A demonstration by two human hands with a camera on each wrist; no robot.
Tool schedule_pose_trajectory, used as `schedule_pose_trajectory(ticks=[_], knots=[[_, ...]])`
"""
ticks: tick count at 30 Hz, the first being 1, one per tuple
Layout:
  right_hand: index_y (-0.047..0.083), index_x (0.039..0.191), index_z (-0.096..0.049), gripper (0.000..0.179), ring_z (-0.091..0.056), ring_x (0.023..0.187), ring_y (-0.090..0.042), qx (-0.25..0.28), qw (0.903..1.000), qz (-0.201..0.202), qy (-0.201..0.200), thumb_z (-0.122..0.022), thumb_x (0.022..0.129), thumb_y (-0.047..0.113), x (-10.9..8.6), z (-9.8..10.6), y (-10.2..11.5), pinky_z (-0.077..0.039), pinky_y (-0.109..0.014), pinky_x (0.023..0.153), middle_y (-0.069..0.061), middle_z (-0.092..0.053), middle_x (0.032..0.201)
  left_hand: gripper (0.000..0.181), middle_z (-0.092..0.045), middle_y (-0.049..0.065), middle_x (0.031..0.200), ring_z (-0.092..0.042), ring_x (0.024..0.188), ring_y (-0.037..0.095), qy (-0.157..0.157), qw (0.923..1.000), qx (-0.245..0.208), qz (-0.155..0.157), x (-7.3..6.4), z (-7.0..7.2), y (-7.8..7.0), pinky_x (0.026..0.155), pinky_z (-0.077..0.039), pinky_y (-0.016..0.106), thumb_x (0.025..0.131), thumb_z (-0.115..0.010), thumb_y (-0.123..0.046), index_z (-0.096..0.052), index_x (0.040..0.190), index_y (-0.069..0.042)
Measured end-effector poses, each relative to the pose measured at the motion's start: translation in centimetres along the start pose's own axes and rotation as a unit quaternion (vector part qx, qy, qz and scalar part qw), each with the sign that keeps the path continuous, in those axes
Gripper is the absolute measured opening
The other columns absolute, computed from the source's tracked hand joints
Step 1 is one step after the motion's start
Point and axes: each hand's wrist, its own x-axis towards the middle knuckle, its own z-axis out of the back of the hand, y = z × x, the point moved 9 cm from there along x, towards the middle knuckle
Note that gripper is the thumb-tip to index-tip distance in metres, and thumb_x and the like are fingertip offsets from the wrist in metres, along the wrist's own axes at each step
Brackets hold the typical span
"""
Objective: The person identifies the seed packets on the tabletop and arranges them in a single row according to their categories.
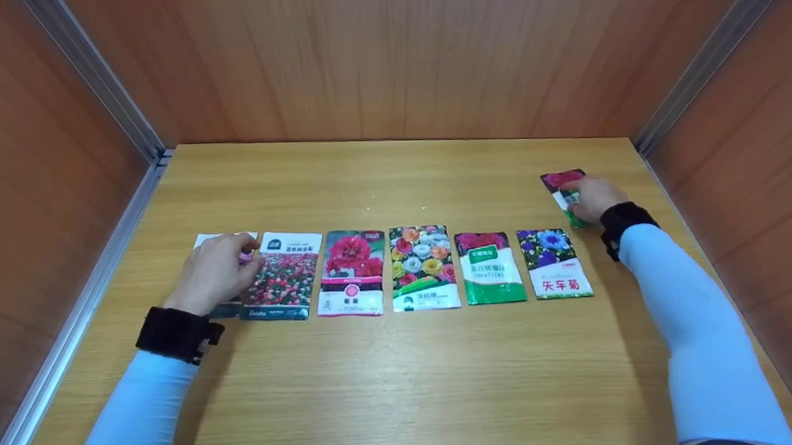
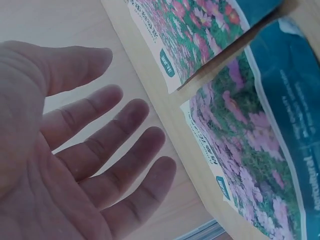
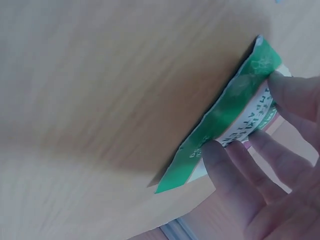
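Observation:
My left hand hovers over the left end of a row of flower seed packets, its fingers loosely bent and holding nothing. Below it, a packet with pink-purple flowers and a teal foot is mostly hidden in the head view. Just right of it lies a packet with red and pink flowers. At the back right, my right hand grips a green and white seed packet with dark pink flowers, thumb and fingertips on its printed face. That packet bows slightly, one green edge raised in the right wrist view.
The row continues rightward with a red-flower packet, a multicoloured one, a green and white one and a blue-flower packet. Wooden panels enclose the table at the back and both sides.

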Motion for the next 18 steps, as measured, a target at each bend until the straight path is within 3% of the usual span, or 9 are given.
schedule_pose_trajectory(ticks=[7, 12, 18], knots=[[0.023, 0.133, -0.042, 0.054, -0.036, 0.111, -0.042, -0.018, 0.9996, 0.021, 0.003, -0.062, 0.083, 0.03, -1.7, -0.7, -0.7, -0.028, -0.062, 0.085, -0.024, -0.034, 0.133, 0.039, -0.061, 0.006, 0.09, -0.054, 0.072, 0.019, -0.004, 1.0, -0.001, 0.0, -0.3, 0.1, 0.4, 0.058, -0.043, 0.037, 0.081, -0.055, -0.048, -0.061, 0.098, -0.013], [0.019, 0.131, -0.043, 0.055, -0.034, 0.112, -0.045, -0.034, 0.999, 0.029, 0.003, -0.063, 0.081, 0.031, -3.1, -0.7, -1.0, -0.026, -0.063, 0.085, -0.024, -0.036, 0.129, 0.039, -0.061, 0.006, 0.091, -0.053, 0.072, 0.02, 0.007, 0.9999, -0.002, 0.01, -0.1, 0.0, 0.3, 0.059, -0.042, 0.036, 0.081, -0.057, -0.047, -0.06, 0.101, -0.013], [0.018, 0.121, -0.05, 0.052, -0.041, 0.104, -0.043, -0.06, 0.9977, 0.031, 0.008, -0.069, 0.076, 0.033, -4.8, -0.4, -1.2, -0.031, -0.061, 0.081, -0.024, -0.041, 0.123, 0.037, -0.061, 0.004, 0.086, -0.054, 0.065, 0.017, 0.014, 0.9998, 0.012, -0.004, 0.4, 0.2, 0.0, 0.055, -0.043, 0.034, 0.081, -0.059, -0.042, -0.061, 0.101, -0.012]])
